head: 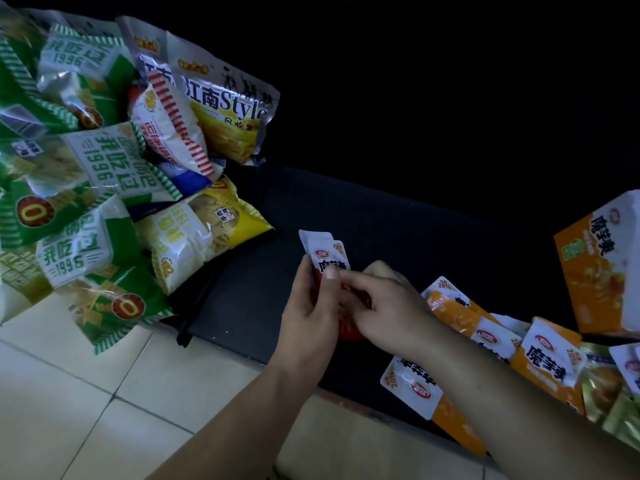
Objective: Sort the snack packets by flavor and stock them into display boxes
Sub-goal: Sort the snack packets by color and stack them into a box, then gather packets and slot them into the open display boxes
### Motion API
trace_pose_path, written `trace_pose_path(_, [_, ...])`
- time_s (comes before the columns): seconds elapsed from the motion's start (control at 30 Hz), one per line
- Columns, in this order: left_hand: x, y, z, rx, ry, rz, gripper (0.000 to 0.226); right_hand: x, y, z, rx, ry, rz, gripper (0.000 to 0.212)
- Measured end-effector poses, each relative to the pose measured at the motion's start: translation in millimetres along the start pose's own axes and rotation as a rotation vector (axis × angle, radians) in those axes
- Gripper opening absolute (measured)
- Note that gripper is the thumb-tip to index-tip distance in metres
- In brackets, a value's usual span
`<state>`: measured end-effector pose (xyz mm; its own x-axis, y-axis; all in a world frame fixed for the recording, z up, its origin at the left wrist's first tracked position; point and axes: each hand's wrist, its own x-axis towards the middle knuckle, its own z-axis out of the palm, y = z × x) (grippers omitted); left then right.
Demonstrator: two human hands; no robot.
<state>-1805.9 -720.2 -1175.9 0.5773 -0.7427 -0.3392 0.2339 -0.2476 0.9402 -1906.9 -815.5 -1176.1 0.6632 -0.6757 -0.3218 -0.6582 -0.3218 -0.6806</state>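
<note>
So far, little of the sorting appears to be done. Nearest, below and to the right of the grip, loose orange packets [547, 362] are seen scattered on the dark surface [263, 271], some overlapping, with a few greenish-gold packets [602, 386] at the edge of view. At the grip itself, a small stack of red packets [327, 256] is held upright. The left hand [311, 303] is curled round the stack with the thumb pressed on its front, and the lower part is pinched by the right hand [388, 306]. One flavour is thus judged to be in the course of being gathered. Right of the grip and further off, an orange display box [595, 271] is seen tilted; whether anything has been stocked in it cannot be told. Far to the left of the grip, large snack bags [86, 168] are piled unsorted.
</note>
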Motion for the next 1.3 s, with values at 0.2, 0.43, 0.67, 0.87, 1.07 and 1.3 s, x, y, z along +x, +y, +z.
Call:
trace_pose_path(0.2, [-0.5,12.0,-6.6,-0.026,-0.003,0.039,0.057,-3.1,-8.5,-13.3,0.475,0.086,0.082,0.055])
trace_pose_path(0.43, [-27.6,22.2,1.8,-0.18,-0.199,-0.061,0.05,-29.5,-13.9,-22.3,0.593,0.168,0.169,0.061])
trace_pose_path(0.67, [-31.9,14.5,8.3,-0.086,-0.119,-0.079,0.01,-54.8,10.4,-21.0,0.672,0.186,0.246,0.081])
trace_pose_path(0.87, [-30.8,21.5,19.7,0.024,-0.017,0.042,0.007,-69.4,14.1,-26.4,0.709,0.179,0.271,0.079])
trace_pose_path(1.07, [-46.2,45.7,47.0,0.114,-0.064,-0.004,0.022,-92.0,9.5,-50.1,0.723,0.237,0.306,0.082])
trace_pose_path(1.3, [-104.6,99.3,102.2,0.246,-0.649,-0.015,0.061,-154.3,14.5,-122.0,0.778,0.463,0.305,0.069])
